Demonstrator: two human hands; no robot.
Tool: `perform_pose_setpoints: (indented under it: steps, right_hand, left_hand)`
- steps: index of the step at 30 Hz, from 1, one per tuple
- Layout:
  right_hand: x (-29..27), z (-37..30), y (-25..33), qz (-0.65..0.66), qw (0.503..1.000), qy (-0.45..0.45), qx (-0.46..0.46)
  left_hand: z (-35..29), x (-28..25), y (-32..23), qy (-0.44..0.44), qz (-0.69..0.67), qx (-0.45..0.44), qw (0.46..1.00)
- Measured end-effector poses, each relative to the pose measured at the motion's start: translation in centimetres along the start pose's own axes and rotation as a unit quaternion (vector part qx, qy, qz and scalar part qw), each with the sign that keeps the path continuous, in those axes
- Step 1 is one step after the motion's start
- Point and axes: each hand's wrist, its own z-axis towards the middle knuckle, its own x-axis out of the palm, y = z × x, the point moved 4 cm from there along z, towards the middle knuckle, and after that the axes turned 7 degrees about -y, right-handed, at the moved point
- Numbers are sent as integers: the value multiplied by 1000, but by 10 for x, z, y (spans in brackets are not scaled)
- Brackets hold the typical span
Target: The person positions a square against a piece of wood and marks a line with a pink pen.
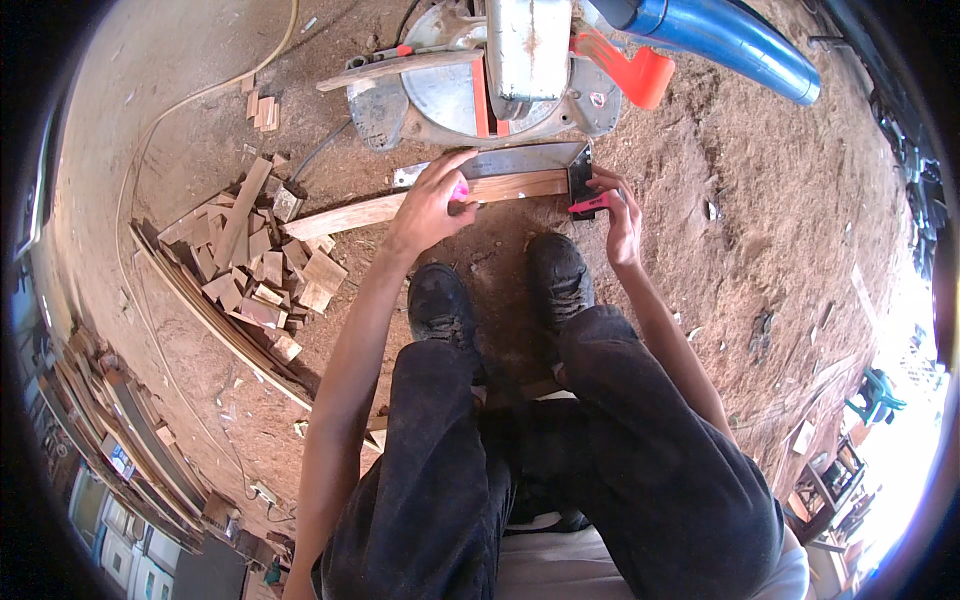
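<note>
My left hand (432,208) reaches over a narrow wooden board (520,187), fingers curled and thumb by its near edge. A small round pink object (460,190) shows between its thumb and fingers; its kind is partly hidden. Along the board's far side lies the metal blade of a try square (530,160). The square's black stock (580,178) crosses the board's right end. My right hand (622,215) is closed at that stock, gripping a slim pink pen-like tool (590,204) with dark marks on it. Its tip points left, close to the stock's near end.
Just beyond the board stands a miter saw (420,95) with an orange lever (640,75) and a blue tube (740,50). Wood offcuts (265,260) are heaped at left beside long strips (215,320). A cable (150,130) crosses the sawdust-covered ground. My shoes (440,305) rest near the board.
</note>
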Motion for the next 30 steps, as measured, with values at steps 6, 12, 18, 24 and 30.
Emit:
perform_pose_setpoints:
  steps: [6, 12, 18, 24, 30]
  right_hand:
    - [2, -13, 0, 11, 999, -15, 35]
    - [2, -25, -9, 43, 996, -11, 75]
    - [1, -24, -5, 51, 996, -18, 69]
    - [3, -22, -8, 72, 994, -23, 84]
    - [-7, -7, 9, 56, 989, -35, 129]
  left_hand:
    - [-1, 3, -5, -40, 34, 27, 998]
    - [-2, 5, -6, -70, 50, 37, 996]
    - [1, 6, -6, -71, 56, 5, 996]
    - [-1, 5, -5, -89, 103, 17, 991]
    - [-1, 7, -2, -96, 79, 8, 992]
